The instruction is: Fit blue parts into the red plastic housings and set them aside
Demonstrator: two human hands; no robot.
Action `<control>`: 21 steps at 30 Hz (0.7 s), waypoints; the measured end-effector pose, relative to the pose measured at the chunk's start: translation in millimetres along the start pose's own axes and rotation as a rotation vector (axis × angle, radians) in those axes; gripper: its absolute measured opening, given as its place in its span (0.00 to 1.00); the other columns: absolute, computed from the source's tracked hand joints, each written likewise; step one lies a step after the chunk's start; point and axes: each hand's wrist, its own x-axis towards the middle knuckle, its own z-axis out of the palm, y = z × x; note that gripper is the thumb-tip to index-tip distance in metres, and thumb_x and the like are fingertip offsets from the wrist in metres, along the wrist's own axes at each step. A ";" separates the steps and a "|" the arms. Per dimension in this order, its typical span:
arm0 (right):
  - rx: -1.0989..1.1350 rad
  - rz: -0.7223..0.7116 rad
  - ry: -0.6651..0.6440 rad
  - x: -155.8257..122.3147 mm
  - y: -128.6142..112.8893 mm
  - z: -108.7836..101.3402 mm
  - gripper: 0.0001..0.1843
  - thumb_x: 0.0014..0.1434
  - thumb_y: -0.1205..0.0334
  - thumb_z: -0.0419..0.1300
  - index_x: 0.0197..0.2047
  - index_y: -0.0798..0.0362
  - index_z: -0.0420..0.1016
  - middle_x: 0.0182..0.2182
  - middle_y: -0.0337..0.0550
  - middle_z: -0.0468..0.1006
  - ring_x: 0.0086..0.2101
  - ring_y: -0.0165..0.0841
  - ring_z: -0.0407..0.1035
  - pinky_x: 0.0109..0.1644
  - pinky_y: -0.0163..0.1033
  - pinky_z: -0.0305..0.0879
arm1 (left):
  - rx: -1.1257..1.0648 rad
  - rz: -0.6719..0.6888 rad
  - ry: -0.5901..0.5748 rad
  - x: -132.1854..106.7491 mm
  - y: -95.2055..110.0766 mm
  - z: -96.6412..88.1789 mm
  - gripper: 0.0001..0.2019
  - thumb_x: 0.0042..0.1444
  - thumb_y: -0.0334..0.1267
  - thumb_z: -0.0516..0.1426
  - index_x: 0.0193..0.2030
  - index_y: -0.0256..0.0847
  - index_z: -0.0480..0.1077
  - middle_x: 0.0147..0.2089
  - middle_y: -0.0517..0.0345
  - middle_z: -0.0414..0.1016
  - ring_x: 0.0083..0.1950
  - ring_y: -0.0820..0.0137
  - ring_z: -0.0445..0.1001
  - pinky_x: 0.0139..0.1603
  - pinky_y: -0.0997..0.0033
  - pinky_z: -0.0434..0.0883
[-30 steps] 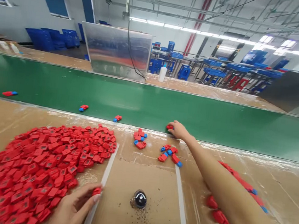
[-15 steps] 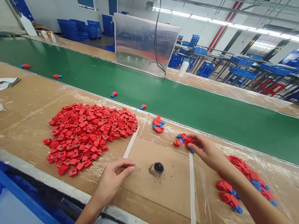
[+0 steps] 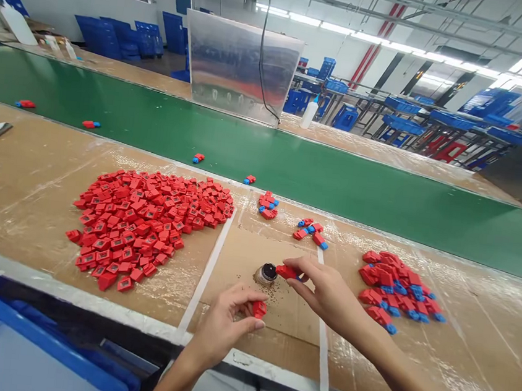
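My left hand (image 3: pixel 232 320) pinches a small red plastic block (image 3: pixel 259 309) over the cardboard sheet's near part. A longer red piece (image 3: pixel 286 271) is between the thumb and fingers of my right hand (image 3: pixel 319 285); its tip is right beside the dark round top of a small pot (image 3: pixel 268 272). Whether it touches the pot I cannot tell. Dark specks lie round the pot on the cardboard (image 3: pixel 240 255). Left of it spreads a large heap of red blocks (image 3: pixel 146 221). To the right of my right hand lies a pile of red-and-blue pieces (image 3: pixel 396 284).
Two small clusters of red-and-blue pieces (image 3: pixel 268 205) lie along the table's far side. Beyond runs a green conveyor belt (image 3: pixel 337 178) bearing several single pieces. A metal panel (image 3: pixel 241 69) and a white bottle (image 3: pixel 309 112) stand behind it. A blue bin (image 3: pixel 40 346) is at lower left.
My right hand has come from the far cluster to the pot, carrying a red piece. My left hand has moved right with its block. The view has shifted slightly.
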 end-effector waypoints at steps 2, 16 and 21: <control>-0.005 -0.007 -0.012 0.7 0.5 1.9 0.10 0.66 0.63 0.55 0.51 0.52 0.70 0.44 0.47 0.78 0.42 0.39 0.73 0.44 0.45 0.71 | 0.008 0.011 -0.027 0.0 -0.8 -1.7 0.18 0.52 0.32 0.64 0.51 0.43 0.77 0.40 0.56 0.69 0.41 0.69 0.70 0.45 0.71 0.67; -0.050 -0.070 -0.032 5.8 -6.8 4.2 0.11 0.66 0.68 0.56 0.50 0.53 0.73 0.39 0.45 0.76 0.36 0.37 0.73 0.39 0.40 0.68 | -0.156 -0.106 -0.006 2.1 -7.5 -3.0 0.15 0.52 0.33 0.65 0.48 0.40 0.75 0.42 0.56 0.75 0.42 0.69 0.73 0.45 0.71 0.70; -0.019 -0.075 -0.027 6.6 -7.4 2.6 0.11 0.66 0.68 0.56 0.51 0.53 0.73 0.40 0.45 0.75 0.38 0.37 0.72 0.40 0.40 0.68 | -0.184 -0.129 -0.015 2.3 -5.4 -2.4 0.14 0.52 0.32 0.64 0.47 0.39 0.75 0.41 0.56 0.76 0.42 0.70 0.73 0.45 0.72 0.70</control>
